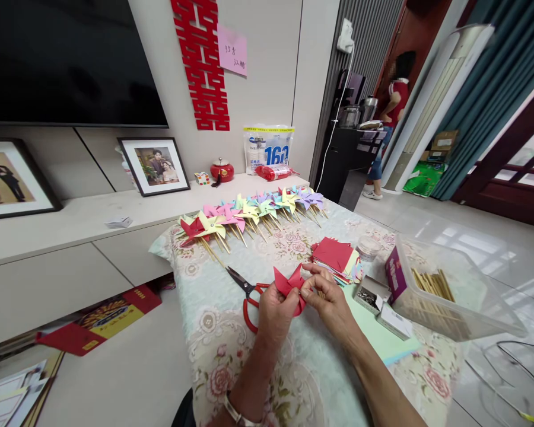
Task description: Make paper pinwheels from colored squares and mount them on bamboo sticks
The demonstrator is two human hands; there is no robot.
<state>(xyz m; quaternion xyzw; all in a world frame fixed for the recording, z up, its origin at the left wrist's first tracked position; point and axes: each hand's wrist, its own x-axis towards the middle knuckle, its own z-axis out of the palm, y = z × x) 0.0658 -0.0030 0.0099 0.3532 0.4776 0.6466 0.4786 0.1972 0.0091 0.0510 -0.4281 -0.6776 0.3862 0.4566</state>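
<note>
A red paper pinwheel (289, 281) with folded blades is held up over the table between both hands. My left hand (276, 311) grips it from the left, thumb pressed on its middle. My right hand (327, 293) pinches at the pinwheel's centre and right edge; whatever small thing its fingertips may hold is hidden. Partly behind my left hand lie red-handled scissors (248, 290), blades pointing up and left. To the right sit a stack of coloured paper squares (333, 255), red on top, and an open small box of metal pins (368, 295).
Finished pinwheels on sticks (249, 213) line the far table edge. A clear plastic bin (471, 296) with wooden sticks (434, 284) stands at right, near a round clear container (368, 248) and green paper sheets (391, 338). A person (394, 101) stands beyond the dark cabinet (349, 160).
</note>
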